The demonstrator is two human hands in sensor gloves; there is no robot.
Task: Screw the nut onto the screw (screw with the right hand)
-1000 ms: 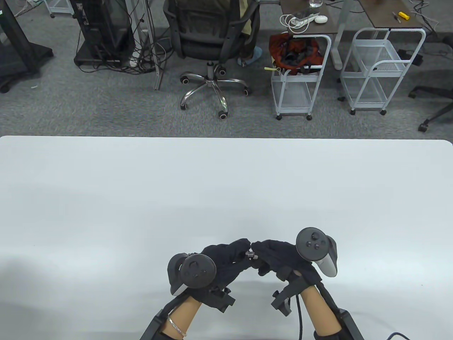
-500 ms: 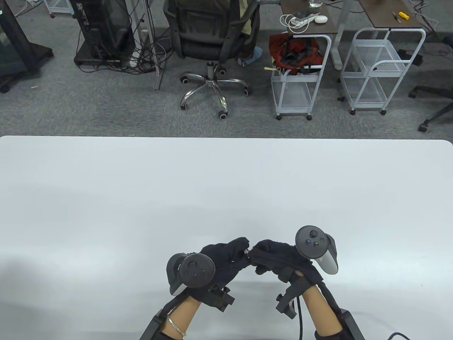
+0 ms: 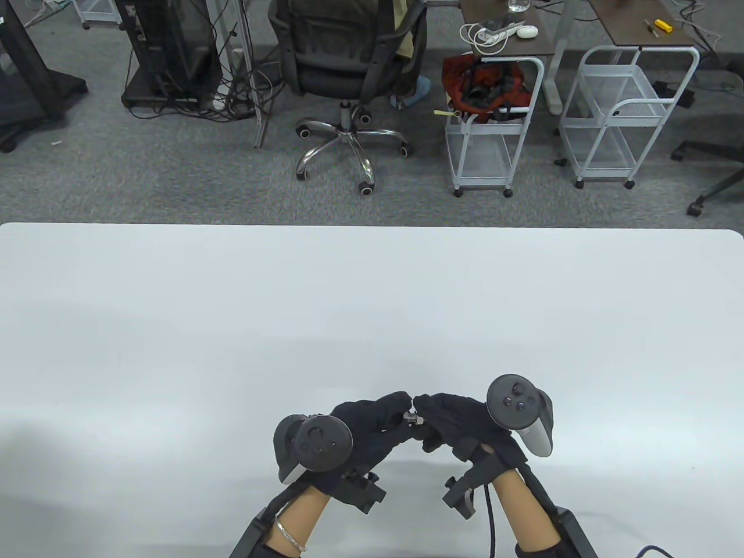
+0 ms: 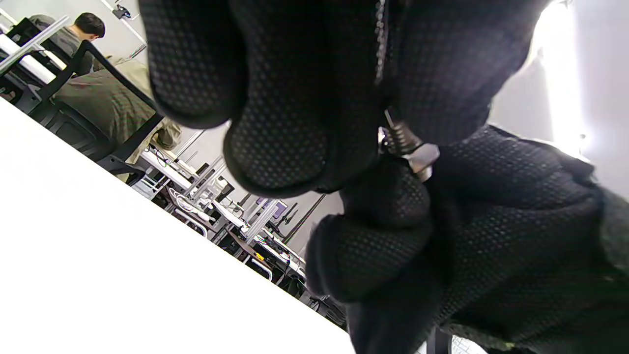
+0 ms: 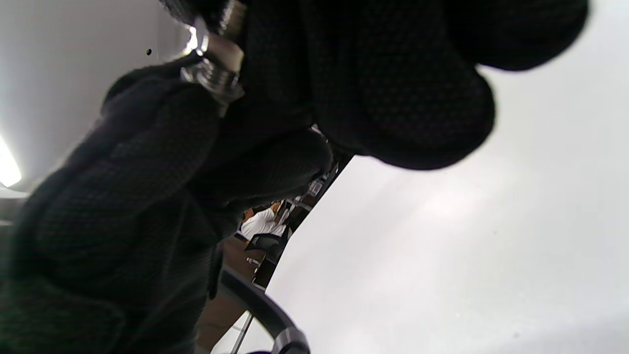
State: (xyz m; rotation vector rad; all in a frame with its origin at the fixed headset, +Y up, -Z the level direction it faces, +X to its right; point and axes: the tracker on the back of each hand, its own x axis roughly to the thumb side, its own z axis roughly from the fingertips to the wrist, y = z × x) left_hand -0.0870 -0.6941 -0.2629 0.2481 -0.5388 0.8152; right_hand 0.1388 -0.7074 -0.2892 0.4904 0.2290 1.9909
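A: Left hand (image 3: 363,427), black glove, sits low at the near edge of the white table (image 3: 174,325), fingers curled. What is it gripping?

B: The screw (image 4: 399,138). The left wrist view shows its threaded shank coming out from between the left fingertips (image 4: 275,147). The head is hidden in the glove.

A: And the nut (image 3: 412,418)?

B: On the shank, in the gap between the two hands, above the table near its front edge. Hex, bright metal; also seen at (image 4: 421,158) and (image 5: 216,69). How far it is threaded on I cannot tell.

A: Right hand (image 3: 459,421)?

B: Closed around the nut, fingertips pinching it. Its fingertips meet the left hand's just above the nut in the table view.

A: Trackers?

B: One tracker (image 3: 317,444) on the back of the left hand, the other tracker (image 3: 520,410) on the right.
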